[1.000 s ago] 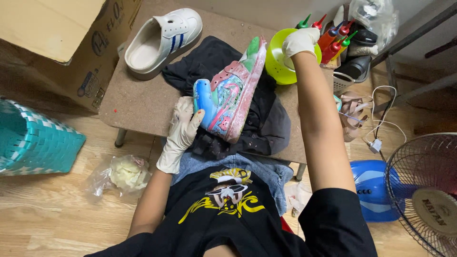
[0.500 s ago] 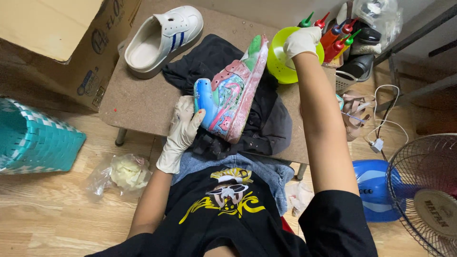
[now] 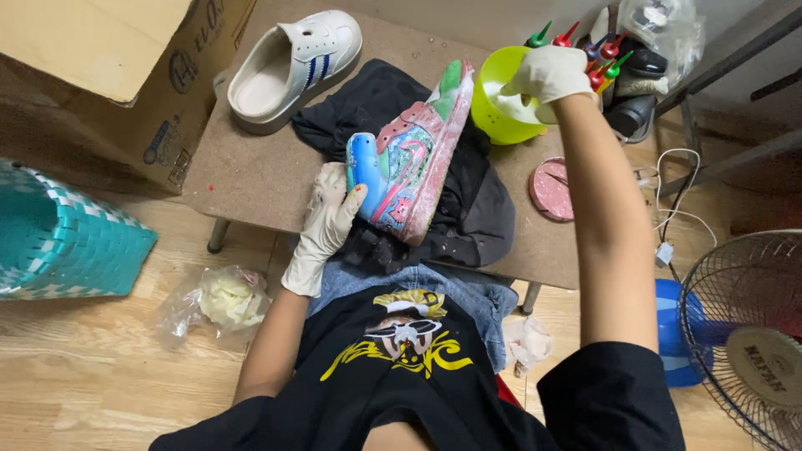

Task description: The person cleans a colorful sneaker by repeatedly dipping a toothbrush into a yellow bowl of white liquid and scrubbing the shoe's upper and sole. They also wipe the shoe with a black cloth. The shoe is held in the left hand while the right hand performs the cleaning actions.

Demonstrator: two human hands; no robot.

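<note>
We steady a painted sneaker [image 3: 409,171] on a dark cloth [image 3: 484,209] over the worktop [image 3: 251,179], our gloved left hand [image 3: 328,219] gripping its heel to keep it upright, while our right hand [image 3: 547,75] closes on the green bowl [image 3: 499,113] beside paint bottles [image 3: 601,58].

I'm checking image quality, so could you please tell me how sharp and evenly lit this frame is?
Head view: light is soft and even, without harsh glare; the painted shoe and left hand are sharp; the right hand at the green bowl looks slightly soft; the edges bend from a wide lens.
</note>
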